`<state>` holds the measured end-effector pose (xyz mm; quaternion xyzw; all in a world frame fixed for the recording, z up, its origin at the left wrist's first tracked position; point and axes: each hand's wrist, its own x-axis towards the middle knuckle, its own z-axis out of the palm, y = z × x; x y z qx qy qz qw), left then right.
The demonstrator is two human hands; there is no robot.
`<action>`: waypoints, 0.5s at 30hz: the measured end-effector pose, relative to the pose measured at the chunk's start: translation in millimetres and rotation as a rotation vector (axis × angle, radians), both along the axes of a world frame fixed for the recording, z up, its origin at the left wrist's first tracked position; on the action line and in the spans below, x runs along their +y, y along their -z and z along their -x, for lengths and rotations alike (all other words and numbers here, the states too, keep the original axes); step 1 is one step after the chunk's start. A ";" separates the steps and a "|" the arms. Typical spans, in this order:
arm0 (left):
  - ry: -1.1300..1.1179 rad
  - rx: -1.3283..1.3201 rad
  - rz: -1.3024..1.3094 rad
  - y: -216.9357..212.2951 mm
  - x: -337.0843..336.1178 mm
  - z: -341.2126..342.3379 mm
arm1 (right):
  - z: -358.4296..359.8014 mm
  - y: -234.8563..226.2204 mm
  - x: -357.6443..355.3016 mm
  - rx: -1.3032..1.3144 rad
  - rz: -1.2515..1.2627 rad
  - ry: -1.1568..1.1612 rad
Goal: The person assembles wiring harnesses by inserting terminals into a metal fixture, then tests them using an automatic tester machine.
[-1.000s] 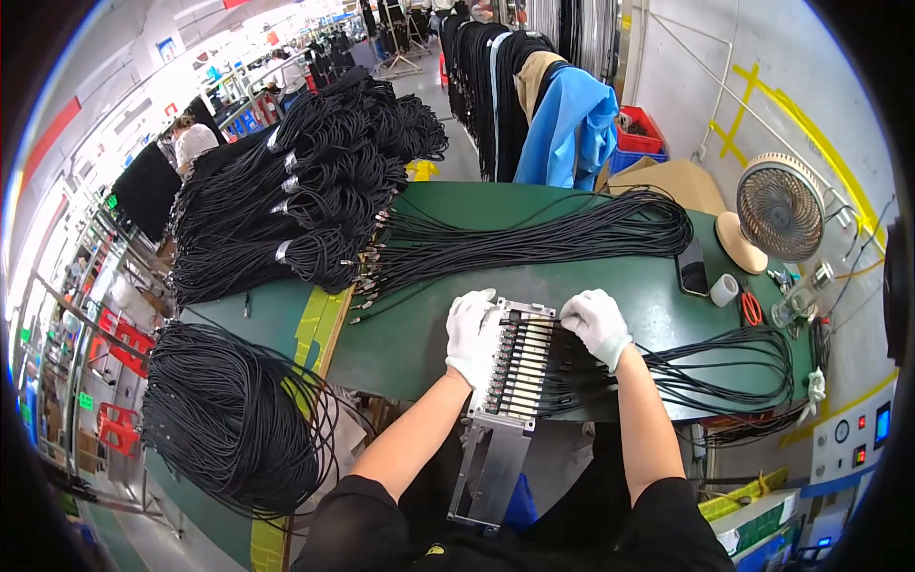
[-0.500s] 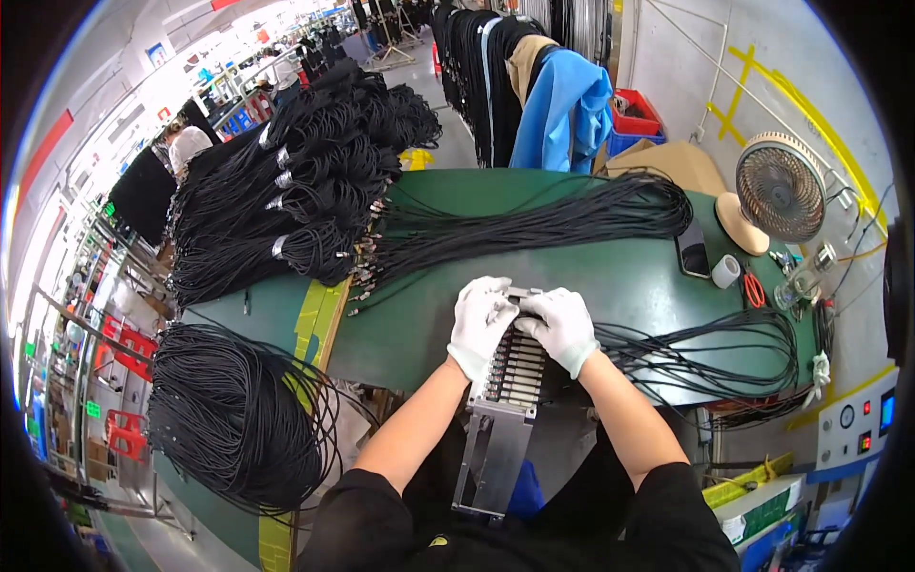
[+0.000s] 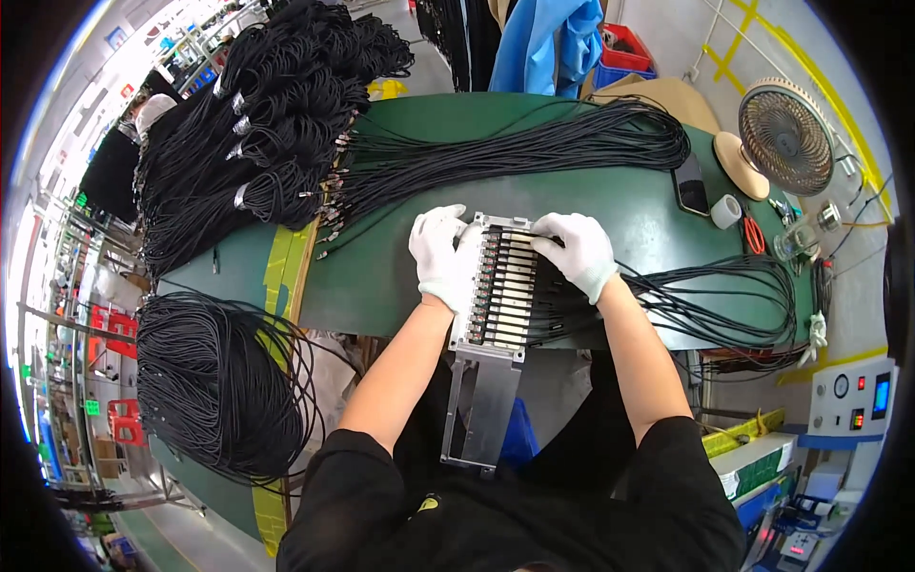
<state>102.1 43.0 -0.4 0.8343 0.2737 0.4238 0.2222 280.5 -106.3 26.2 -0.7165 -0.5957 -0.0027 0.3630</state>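
A metal fixture [image 3: 476, 315] stands in front of me with a row of slots. Several black cable connectors [image 3: 513, 303] lie side by side in it, and their cables leave on its right. My left hand [image 3: 437, 253], in a white glove, is closed about the fixture's left edge near the far end. My right hand [image 3: 578, 252], also gloved, bends its thumb and fingers together at the far right slots. What lies between those fingertips is hidden. Below the slots, a grey metal box-like stand [image 3: 484, 405] reaches toward my lap.
Looped black cables [image 3: 734, 286] lie right, and a long cable bundle [image 3: 515, 143] crosses the far table. Big cable piles [image 3: 224, 381] fill the left. A fan [image 3: 783, 138], phone [image 3: 691, 186], tape roll [image 3: 726, 212] and red-handled tool [image 3: 753, 234] stand right.
My hands have parted from the fixture's far end, left hand to its left edge, right hand to its right. More of the connector row shows. The view has tilted down.
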 end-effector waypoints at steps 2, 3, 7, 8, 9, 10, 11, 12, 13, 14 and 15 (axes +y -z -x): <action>-0.026 0.010 0.022 0.5 -1.5 -0.9 | 1.4 0.9 0.8 -0.062 0.043 0.103; -0.052 -0.019 -0.022 1.9 -3.6 -1.3 | 0.6 0.4 1.1 -0.052 0.067 0.118; -0.021 0.008 0.098 4.8 -1.7 -2.8 | -8.7 -3.7 -1.6 -0.062 0.151 0.173; -0.013 0.019 0.107 5.6 -1.4 -2.7 | -10.4 -4.1 -2.3 -0.050 0.179 0.179; -0.006 0.030 0.116 6.2 -1.2 -2.5 | -11.5 -4.2 -2.9 -0.051 0.167 0.158; -0.005 0.029 0.099 6.8 -1.8 -2.3 | -12.2 -4.2 -3.3 -0.071 0.176 0.172; -0.004 0.029 0.081 7.2 -2.2 -1.9 | -12.3 -4.1 -3.7 -0.086 0.190 0.179; -0.007 0.042 0.069 7.4 -2.7 -1.5 | -12.3 -4.2 -4.0 -0.100 0.191 0.181; 0.000 0.038 0.077 7.3 -3.0 -1.1 | -12.1 -4.6 -4.2 -0.111 0.199 0.184; 0.005 0.048 0.089 6.9 -2.6 -0.7 | -12.0 -5.2 -4.5 -0.121 0.195 0.184; 0.012 0.067 0.116 6.4 -2.0 -0.5 | -12.1 -6.0 -4.6 -0.130 0.184 0.187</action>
